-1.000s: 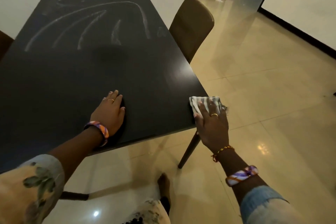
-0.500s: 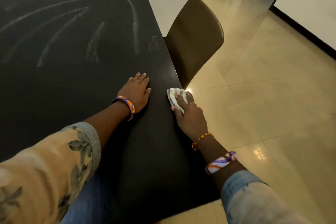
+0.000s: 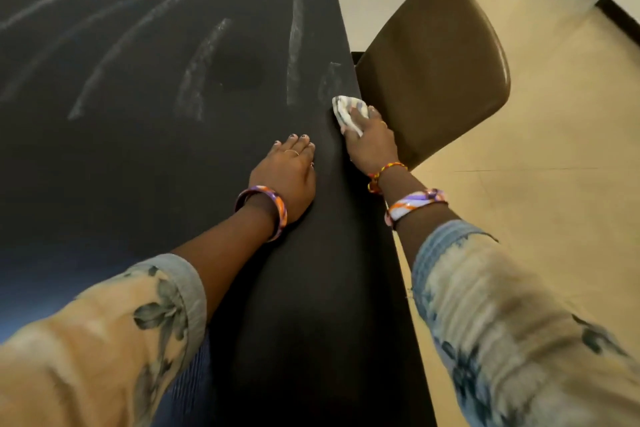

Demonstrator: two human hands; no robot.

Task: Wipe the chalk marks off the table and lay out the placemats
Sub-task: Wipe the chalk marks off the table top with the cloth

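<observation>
Left hand: our left hand [image 3: 289, 172] rests flat on the dark bench [image 3: 138, 166], fingers straight, grip released.
Right hand: our right hand [image 3: 369, 144] has its grip clenched on the striped cloth [image 3: 343, 111] at the bench's right edge.
Chalk marks: white streaks [image 3: 194, 69] lie beyond the cloth, one smudge [image 3: 329, 80] just beside it.
Chair: a brown chair [image 3: 433, 62] stands against that edge.

No legible text, labels or numbers anywhere

R hand [image 3: 370, 146] presses cloth [image 3: 346, 111] on table [image 3: 138, 184]
</observation>
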